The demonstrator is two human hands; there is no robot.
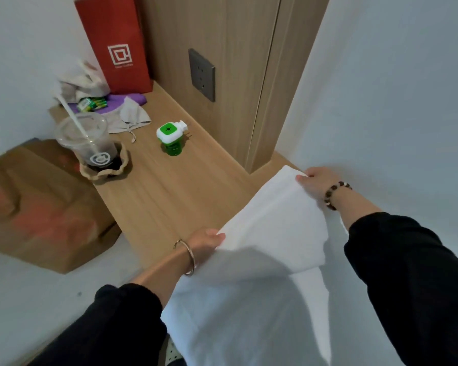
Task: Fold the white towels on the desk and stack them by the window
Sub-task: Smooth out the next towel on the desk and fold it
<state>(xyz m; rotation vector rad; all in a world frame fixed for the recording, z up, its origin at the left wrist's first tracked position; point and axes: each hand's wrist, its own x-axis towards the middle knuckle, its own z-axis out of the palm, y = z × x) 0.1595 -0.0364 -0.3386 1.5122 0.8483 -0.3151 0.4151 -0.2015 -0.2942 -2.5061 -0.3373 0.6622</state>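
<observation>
A white towel (pixel 270 228) is stretched between my two hands above the near end of the wooden desk (pixel 169 191). My left hand (pixel 204 244) grips its near left corner, thumb on top. Its far corner is pinched by my right hand (pixel 315 180), close to the white wall. The rest of the towel hangs down in folds toward me and hides the desk's near right part. No window is in view.
A green and white plug-in device (pixel 171 138) stands mid-desk. Further left are a plastic cup with a straw (pixel 90 143), a red paper bag (pixel 117 43), cloth pouches and a purple item. A brown paper bag (pixel 37 207) sits left of the desk. A wall socket (pixel 202 74) is on the wooden panel.
</observation>
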